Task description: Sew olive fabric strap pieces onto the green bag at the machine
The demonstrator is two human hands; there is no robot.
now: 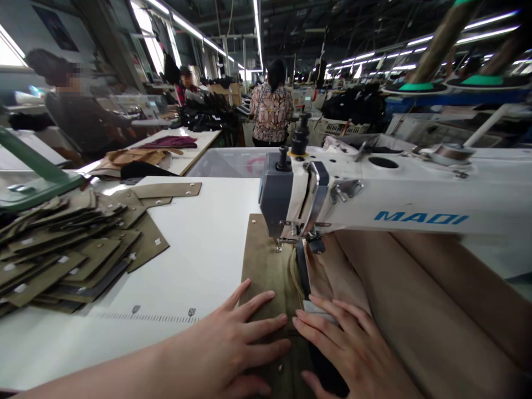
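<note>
A strip of olive fabric (261, 249) lies on the white table, its upper part beside and under the needle area of the sewing machine (291, 210). My left hand (236, 338) rests on this strip with fingers spread and palm down. To its right, my right hand (344, 343) lies with fingers stretched over the seam edge, a small grey piece (320, 310) partly under its fingertips. Brown fabric (374, 277) spreads from there to the right, passing beneath the machine arm. A dark lining shows between the two fabrics.
A heap of olive fabric pieces with small white marks (83, 249) covers the left of the table (199, 244). A printed ruler scale (162, 316) runs along the tabletop. Behind stand a clear plastic bin (228, 162) and people at other stations. Thread cones stand at upper right.
</note>
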